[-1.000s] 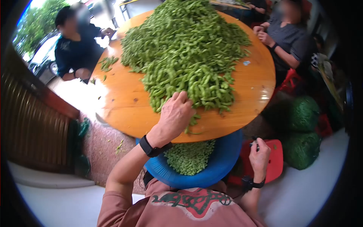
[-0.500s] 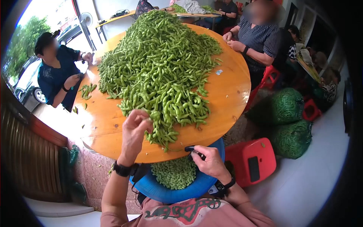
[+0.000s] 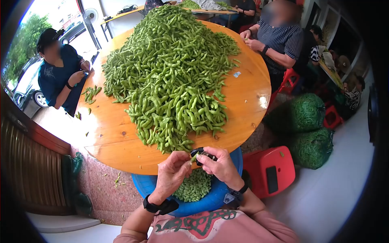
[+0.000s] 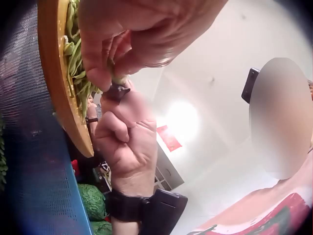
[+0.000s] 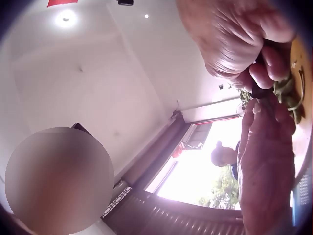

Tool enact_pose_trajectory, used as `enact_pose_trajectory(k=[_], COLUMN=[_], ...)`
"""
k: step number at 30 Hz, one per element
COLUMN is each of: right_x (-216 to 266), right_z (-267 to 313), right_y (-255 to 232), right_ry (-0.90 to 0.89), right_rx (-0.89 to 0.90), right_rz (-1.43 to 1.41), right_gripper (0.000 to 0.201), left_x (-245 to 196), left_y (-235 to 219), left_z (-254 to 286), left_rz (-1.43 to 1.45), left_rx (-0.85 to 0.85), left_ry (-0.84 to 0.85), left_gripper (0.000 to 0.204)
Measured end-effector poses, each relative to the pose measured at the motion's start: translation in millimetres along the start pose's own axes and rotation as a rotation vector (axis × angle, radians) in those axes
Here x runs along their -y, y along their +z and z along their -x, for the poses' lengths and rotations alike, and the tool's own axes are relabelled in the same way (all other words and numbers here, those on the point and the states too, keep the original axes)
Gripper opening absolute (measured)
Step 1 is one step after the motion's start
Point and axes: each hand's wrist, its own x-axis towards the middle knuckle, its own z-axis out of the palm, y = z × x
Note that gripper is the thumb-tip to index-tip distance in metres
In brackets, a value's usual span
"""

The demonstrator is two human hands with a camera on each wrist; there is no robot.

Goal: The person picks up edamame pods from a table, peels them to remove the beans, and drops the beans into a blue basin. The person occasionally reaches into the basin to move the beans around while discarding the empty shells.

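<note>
Green pod [image 3: 194, 158] pinched in our left hand [image 3: 171, 174], our right hand [image 3: 223, 167] gripped a tool [image 3: 197, 151]. Beans [image 3: 193, 188] lay in the tub [image 3: 142, 184].

Glossy wooden table [image 3: 109, 148], smooth red plastic stool [image 3: 285, 174], blue plastic basin [image 3: 139, 184].

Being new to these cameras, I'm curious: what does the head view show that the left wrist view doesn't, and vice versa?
Only the head view shows the shelled beans and a fan. Only the left wrist view shows a bright overhead light. Both show the left grip and right grip close together, plus green pods and the wooden table.
</note>
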Motion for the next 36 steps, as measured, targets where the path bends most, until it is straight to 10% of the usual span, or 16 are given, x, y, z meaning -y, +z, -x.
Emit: enact_pose_trajectory(k=[17,22,27,31,33,36], right_x=[-14.8,-14.2,-14.0,-13.9,-12.1,-25.1], right_z=[14.3,14.5,12.0,15.3,19.8,23.1], right_y=[4.4,7.4,-9.3,-15.8,-16.5,-20.8], right_ry=[0.028,-0.033,0.12,0.166,0.111,-0.092], right_rx=[0.132,0.025,0.211,0.245,0.157,0.097], right_rz=[-0.19,0.007,-0.338,-0.379,-0.192,0.207], right_gripper=[0.017,0.016,0.019,0.02,0.018,0.014], left_x=[8.0,10.5,-6.9,15.4,15.7,13.9], left_y=[9.8,10.3,5.9,1.6,3.1,13.3], left_z=[7.4,16.8,19.3,15.1,13.9,12.0], left_rz=[-0.471,-0.479,0.558,0.836,0.779,-0.105], left_rx=[-0.238,-0.236,0.046,0.284,0.276,0.189], left_ry=[0.38,0.229,-0.367,-0.393,-0.424,-0.174], left_gripper=[0.004,0.004,0.016,0.022,0.025,0.023])
